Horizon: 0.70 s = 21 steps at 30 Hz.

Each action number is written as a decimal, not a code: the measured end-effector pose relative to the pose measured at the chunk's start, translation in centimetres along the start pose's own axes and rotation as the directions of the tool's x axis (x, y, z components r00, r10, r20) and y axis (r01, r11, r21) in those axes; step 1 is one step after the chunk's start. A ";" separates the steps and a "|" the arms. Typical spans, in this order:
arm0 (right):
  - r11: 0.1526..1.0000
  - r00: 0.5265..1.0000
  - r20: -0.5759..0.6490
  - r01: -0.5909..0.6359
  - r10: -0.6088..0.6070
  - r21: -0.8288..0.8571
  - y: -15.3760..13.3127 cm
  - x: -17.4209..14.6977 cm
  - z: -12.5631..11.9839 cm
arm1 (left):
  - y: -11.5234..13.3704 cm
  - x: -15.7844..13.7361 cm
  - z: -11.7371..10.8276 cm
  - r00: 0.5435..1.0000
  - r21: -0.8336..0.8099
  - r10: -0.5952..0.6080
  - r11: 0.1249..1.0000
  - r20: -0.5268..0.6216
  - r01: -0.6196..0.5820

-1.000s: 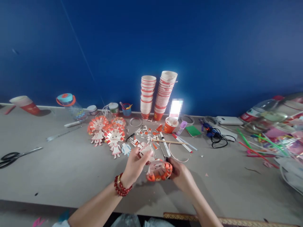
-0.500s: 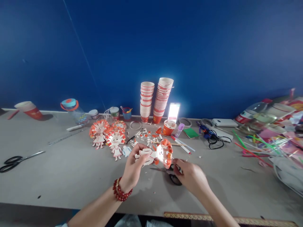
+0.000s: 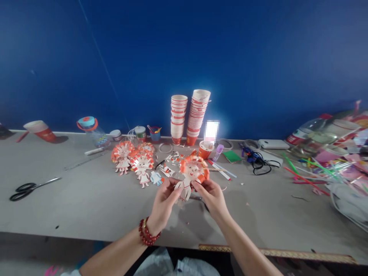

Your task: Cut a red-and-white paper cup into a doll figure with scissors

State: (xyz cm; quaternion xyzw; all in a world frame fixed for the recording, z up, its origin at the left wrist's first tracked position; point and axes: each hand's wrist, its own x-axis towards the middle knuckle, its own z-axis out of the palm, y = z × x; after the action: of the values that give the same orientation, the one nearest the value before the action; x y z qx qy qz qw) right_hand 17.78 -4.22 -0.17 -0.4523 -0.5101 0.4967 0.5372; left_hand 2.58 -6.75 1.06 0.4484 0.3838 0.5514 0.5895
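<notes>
Between my hands, above the table, is a paper doll (image 3: 193, 170) with a smiling face, an orange-and-white fringed rim round its head and a white dress. My left hand (image 3: 165, 201) pinches the dress from the left, a red bead bracelet on its wrist. At the doll's neck, my right hand (image 3: 211, 195) grips from the right with thumb and fingers. Dark-handled scissors (image 3: 205, 206) lie beneath, mostly hidden by the right hand. Finished-looking paper dolls (image 3: 142, 166) of the same kind lie to the left, beside a small blue-and-white paper cutout (image 3: 156, 178).
Two tall stacks of paper cups (image 3: 178, 119) stand by the blue wall. Behind the doll are paper scraps, a cup (image 3: 205, 150), a purple glue stick (image 3: 218, 152) and markers (image 3: 221, 170). More scissors (image 3: 31, 188) lie far left; a cluttered pile (image 3: 336, 153) fills the right.
The doll has turned from lying sideways to upright, its face now towards me. My right hand has moved left from the scissors area and taken hold of the doll.
</notes>
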 end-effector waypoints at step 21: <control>0.967 0.978 0.181 0.141 -0.103 -0.210 1.6 2.1 -0.1 | 0.4 3.7 -1.0 0.981 0.173 0.104 0.976 0.167 -0.133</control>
State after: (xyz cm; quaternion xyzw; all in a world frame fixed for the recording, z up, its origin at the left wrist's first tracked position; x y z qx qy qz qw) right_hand 17.72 -2.02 -1.58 -0.4334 -0.6329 0.4390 0.4678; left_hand 1.85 -2.91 1.27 0.5649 0.3579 0.5108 0.5402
